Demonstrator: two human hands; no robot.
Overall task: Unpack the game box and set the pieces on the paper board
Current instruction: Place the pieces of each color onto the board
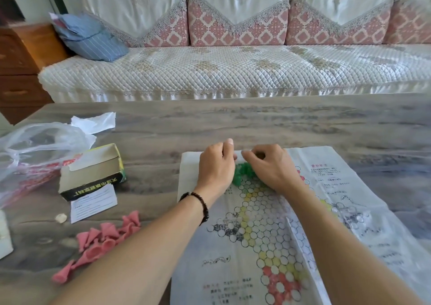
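Observation:
The paper board (251,223), printed with rings of circles, lies creased on the wooden table. At its far end sits a cluster of green pieces (242,173). My left hand (215,167) rests over the cluster's left side, fingers curled down among the pieces. My right hand (270,164) covers its right side with fingertips pinched together; what they pinch is hidden. The open game box (92,173) lies left of the board. A pile of pink cone pieces (105,237) sits on the table at the near left.
A clear plastic bag (32,150) and a white scrap (93,120) lie at the far left. A printed slip (93,203) and a small white die (61,218) sit by the box. A white object (4,234) is at the left edge. A quilted sofa (233,71) runs behind the table.

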